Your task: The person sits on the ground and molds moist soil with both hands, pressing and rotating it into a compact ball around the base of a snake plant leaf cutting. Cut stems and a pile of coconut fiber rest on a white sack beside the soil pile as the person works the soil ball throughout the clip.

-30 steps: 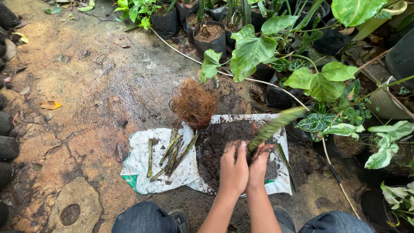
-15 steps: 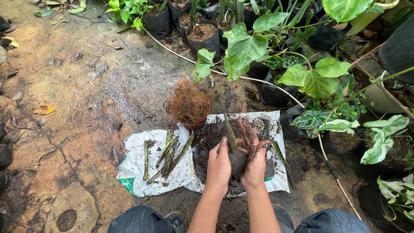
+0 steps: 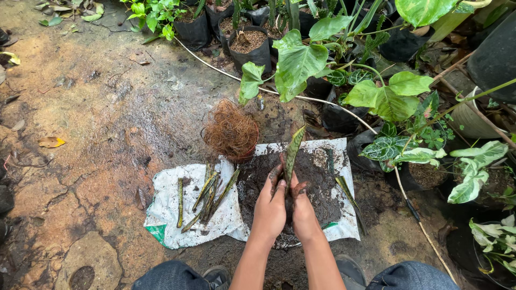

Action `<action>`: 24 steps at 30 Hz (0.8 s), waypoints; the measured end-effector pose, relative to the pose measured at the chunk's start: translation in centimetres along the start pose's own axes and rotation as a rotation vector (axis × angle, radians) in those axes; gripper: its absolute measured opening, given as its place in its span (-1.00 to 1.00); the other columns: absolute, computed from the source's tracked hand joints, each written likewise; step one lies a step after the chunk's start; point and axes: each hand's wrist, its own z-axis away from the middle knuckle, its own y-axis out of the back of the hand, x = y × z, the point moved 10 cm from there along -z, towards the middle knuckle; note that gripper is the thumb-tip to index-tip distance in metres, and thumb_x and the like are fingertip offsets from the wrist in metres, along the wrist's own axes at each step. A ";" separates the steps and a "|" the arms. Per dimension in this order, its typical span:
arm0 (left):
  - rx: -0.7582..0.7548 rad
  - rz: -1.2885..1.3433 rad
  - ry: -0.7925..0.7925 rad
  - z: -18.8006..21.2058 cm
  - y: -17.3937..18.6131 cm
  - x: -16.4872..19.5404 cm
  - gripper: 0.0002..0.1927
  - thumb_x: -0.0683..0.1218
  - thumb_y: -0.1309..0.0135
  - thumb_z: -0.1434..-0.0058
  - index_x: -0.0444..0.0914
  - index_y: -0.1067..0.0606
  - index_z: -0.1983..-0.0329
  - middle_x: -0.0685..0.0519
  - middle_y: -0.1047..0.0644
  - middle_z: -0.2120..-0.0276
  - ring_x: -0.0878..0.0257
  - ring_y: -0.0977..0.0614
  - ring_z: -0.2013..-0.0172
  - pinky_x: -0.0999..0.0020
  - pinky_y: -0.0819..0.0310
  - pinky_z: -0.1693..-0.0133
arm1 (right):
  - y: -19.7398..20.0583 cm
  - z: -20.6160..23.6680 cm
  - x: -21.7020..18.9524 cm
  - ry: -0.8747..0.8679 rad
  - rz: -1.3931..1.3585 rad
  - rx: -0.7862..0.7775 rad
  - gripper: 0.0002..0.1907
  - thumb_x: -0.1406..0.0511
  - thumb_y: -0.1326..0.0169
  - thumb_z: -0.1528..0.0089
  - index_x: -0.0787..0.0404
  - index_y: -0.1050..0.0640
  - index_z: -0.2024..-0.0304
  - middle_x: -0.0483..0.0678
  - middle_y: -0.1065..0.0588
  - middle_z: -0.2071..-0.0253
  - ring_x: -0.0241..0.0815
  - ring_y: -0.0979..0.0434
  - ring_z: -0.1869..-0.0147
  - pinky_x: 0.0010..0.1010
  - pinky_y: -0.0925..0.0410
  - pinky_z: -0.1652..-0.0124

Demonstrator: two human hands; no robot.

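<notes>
My left hand (image 3: 270, 207) and my right hand (image 3: 302, 210) are side by side, both soiled, closed around the base of a mottled green leaf cutting (image 3: 293, 152) that stands upright between them. They sit over a pile of dark soil (image 3: 317, 177) on a white plastic sheet (image 3: 166, 209). What lies under the hands is hidden. Several more green leaf cuttings (image 3: 207, 196) lie on the sheet to the left. A clump of brown coconut fibre (image 3: 231, 130) sits in a small pot at the sheet's far edge.
Wet, cracked stone ground (image 3: 97, 123) stretches to the left. Black grow bags with plants (image 3: 250, 45) stand at the back, and leafy potted plants (image 3: 387, 96) crowd the right. A thin hose (image 3: 328, 101) runs across the ground. My knees are at the bottom edge.
My hands went from pressing flat into the soil to lifting and gathering around a leaf cutting, which now stands upright between them.
</notes>
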 end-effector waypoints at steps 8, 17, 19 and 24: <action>-0.126 0.469 -0.199 -0.6 -1.4 0.4 -0.49 0.09 0.28 -0.49 -0.34 -0.58 -0.01 -0.04 -0.67 0.10 0.19 -0.67 0.06 0.32 -0.50 -0.05 | 3.5 -0.8 1.4 -0.009 -0.082 0.308 -0.03 -0.27 0.47 -0.37 0.07 -0.02 -0.68 0.52 -0.19 -0.29 0.50 -0.15 -0.41 -0.05 -0.08 -0.41; 0.058 0.224 -0.323 -2.0 -0.8 -4.8 -0.35 0.23 0.44 -0.51 -0.31 -0.51 0.32 0.09 -0.50 0.45 0.33 -0.45 0.42 0.34 -0.37 0.31 | 4.6 0.0 0.9 0.043 -0.075 0.487 -0.14 -0.25 0.47 -0.29 0.02 -0.07 -0.51 -0.11 -0.06 -0.59 -0.01 0.01 -0.64 0.00 -0.12 -0.36; 0.091 0.305 -0.236 -2.6 -0.8 -7.0 -0.34 0.24 0.49 -0.50 -0.28 -0.50 0.27 0.11 -0.41 0.48 0.32 -0.35 0.47 0.30 -0.28 0.37 | 4.3 0.0 0.8 0.038 -0.029 0.468 -0.17 -0.22 0.45 -0.32 0.02 -0.09 -0.51 -0.11 -0.09 -0.58 -0.02 -0.03 -0.64 -0.01 -0.11 -0.36; 0.126 0.255 -0.263 -2.8 -0.7 -7.3 -0.33 0.23 0.50 -0.52 -0.31 -0.51 0.25 0.07 -0.40 0.49 0.28 -0.35 0.49 0.29 -0.32 0.39 | 3.9 0.0 0.7 0.026 -0.015 0.428 -0.25 -0.14 0.39 -0.36 0.07 -0.17 -0.48 -0.08 -0.18 -0.54 -0.05 -0.13 -0.60 -0.07 -0.13 -0.38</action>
